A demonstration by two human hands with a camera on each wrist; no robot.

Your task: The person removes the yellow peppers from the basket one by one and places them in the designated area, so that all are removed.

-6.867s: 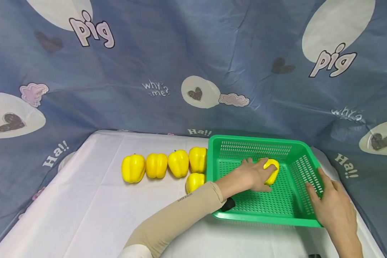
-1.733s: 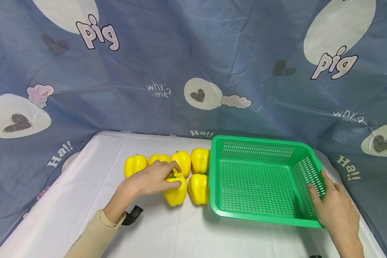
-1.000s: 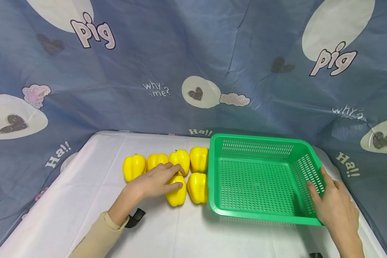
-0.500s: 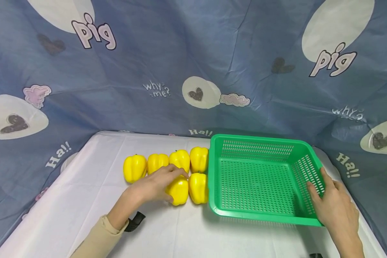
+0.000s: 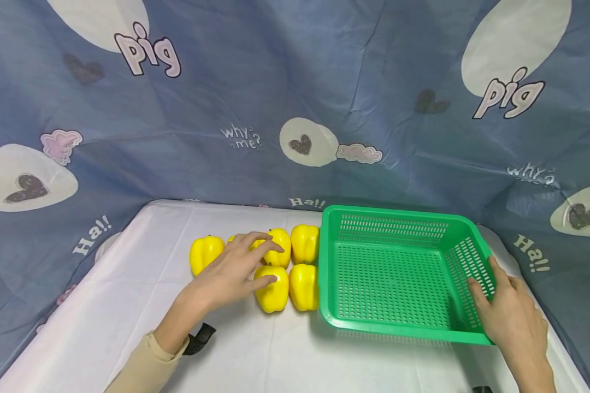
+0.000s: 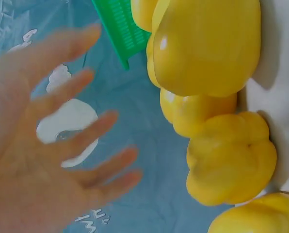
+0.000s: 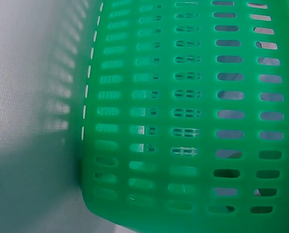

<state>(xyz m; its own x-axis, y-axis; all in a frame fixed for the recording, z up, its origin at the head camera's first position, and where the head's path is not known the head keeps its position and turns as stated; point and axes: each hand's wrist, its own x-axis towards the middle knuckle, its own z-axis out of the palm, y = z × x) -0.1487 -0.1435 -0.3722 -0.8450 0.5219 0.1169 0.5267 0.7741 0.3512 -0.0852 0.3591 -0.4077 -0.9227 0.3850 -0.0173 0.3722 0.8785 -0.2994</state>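
Note:
Several yellow bell peppers stand in two rows on the white cloth, left of a green plastic basket (image 5: 393,332). Over them hovers my left hand (image 5: 226,275), holding nothing. In the left wrist view the fingers of my left hand (image 6: 62,131) are spread, apart from the peppers. Nearest to its thumb is the front-row bell pepper (image 5: 272,297); another front-row bell pepper (image 5: 304,289) stands beside the basket. The hand partly hides the back row. My right hand (image 5: 513,311) grips the basket's right side, thumb over the rim; the right wrist view shows the slotted wall (image 7: 159,121).
A white cloth covers the table (image 5: 300,360). Behind it hangs a blue printed curtain (image 5: 216,98), close to the basket's back edge. A black strap-like piece (image 5: 200,338) sits at the left wrist.
Earlier my left hand was in the basket on a bell pepper. That pepper now stands in the front row, and the hand has let go and lifted off. The right hand has stayed put.

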